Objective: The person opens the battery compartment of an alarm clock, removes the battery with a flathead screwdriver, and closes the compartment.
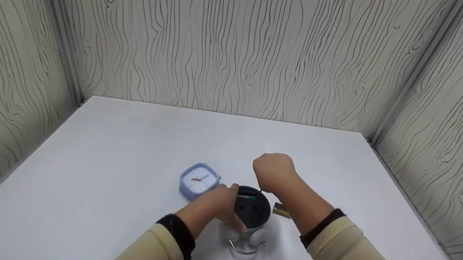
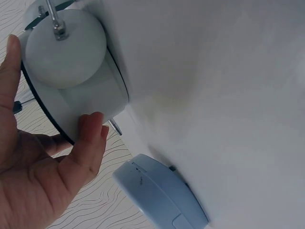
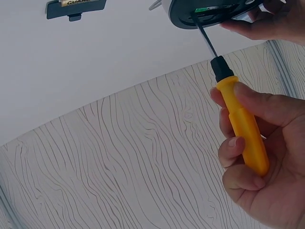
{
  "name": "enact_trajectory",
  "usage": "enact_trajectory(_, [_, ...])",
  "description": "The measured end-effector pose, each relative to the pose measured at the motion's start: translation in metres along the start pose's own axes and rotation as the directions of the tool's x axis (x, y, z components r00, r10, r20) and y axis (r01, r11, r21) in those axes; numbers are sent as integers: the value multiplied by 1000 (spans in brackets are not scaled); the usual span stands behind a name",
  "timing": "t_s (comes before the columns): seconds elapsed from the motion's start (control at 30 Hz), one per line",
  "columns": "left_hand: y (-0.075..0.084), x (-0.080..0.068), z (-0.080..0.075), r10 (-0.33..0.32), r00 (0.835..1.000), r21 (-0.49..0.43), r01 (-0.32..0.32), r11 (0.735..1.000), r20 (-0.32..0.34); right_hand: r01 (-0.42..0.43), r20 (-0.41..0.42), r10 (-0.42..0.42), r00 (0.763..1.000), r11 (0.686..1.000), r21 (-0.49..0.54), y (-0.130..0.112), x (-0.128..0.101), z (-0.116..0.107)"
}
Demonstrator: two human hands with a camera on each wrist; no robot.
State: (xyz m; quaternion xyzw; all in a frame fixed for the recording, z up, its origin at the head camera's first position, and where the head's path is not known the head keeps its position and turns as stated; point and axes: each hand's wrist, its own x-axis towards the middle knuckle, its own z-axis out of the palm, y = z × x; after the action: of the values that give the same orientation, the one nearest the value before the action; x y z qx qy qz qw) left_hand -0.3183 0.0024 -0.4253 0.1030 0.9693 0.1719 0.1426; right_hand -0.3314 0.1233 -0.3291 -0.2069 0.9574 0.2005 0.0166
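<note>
A white twin-bell alarm clock [image 1: 251, 215] lies with its black back up, its bells [image 2: 66, 50] and wire handle toward the person. My left hand [image 1: 221, 203] grips it around the side, thumb and fingers on opposite edges of the body. In the right wrist view, a green strip [image 3: 214, 8] shows inside the slot in the clock's back. My right hand [image 3: 267, 138] holds a screwdriver [image 3: 248, 136] by its yellow handle. Its dark shaft reaches up to the slot, with the tip at the slot's edge.
A light blue square alarm clock [image 1: 199, 180] sits just left of the twin-bell clock. To the right, partly beside the right forearm, lies a black battery cover [image 3: 86, 8] with a gold-and-black battery [image 3: 71, 2] on it. Wood-patterned panels [image 1: 247, 38] enclose the white table [image 1: 123, 159].
</note>
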Motion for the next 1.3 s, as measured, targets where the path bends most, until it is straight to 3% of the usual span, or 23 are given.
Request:
enact_trajectory(0.37, [1, 2, 1, -12, 1000, 10, 12, 1000, 5, -6, 3, 5, 1000, 999, 51, 8, 1, 7])
enact_trajectory(0.7, [0, 0, 1, 27, 1000, 5, -27, 1000, -15, -25, 65, 15, 998, 987, 160, 23, 2, 15])
enact_trajectory(0.9, [-1, -2, -1, 45, 999, 9, -45, 999, -17, 2, 49, -14, 999, 975, 223, 31, 1, 22])
enact_trajectory(1.3, [-3, -2, -1, 15, 1000, -61, -16, 998, -17, -20, 49, -2, 999, 901, 434, 46, 0, 36])
